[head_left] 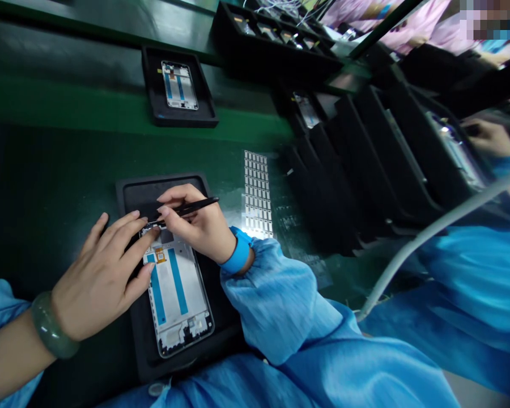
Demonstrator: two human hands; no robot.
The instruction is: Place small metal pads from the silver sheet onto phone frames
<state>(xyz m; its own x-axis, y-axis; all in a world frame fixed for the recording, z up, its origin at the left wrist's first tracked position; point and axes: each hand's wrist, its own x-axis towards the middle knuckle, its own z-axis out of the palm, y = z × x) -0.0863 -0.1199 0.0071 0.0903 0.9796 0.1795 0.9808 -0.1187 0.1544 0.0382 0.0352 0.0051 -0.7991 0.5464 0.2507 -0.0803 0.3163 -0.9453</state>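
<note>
A phone frame [179, 294] with two blue strips lies in a black tray [225, 334] in front of me. My left hand [104, 272] rests flat on the frame's left side, fingers pointing at its top end. My right hand [199, 224] grips black tweezers [191, 207], whose tips touch the top end of the frame beside my left fingertips. A blue wrist strap sits on my right wrist and a green bangle on my left.
A sheet of small silver stickers [257, 195] lies right of the tray. A second tray with a phone frame [178, 85] sits farther back on the green belt. Black trays [365, 164] stack at right, where another person's hand [491, 139] works. A white cable [429, 232] crosses.
</note>
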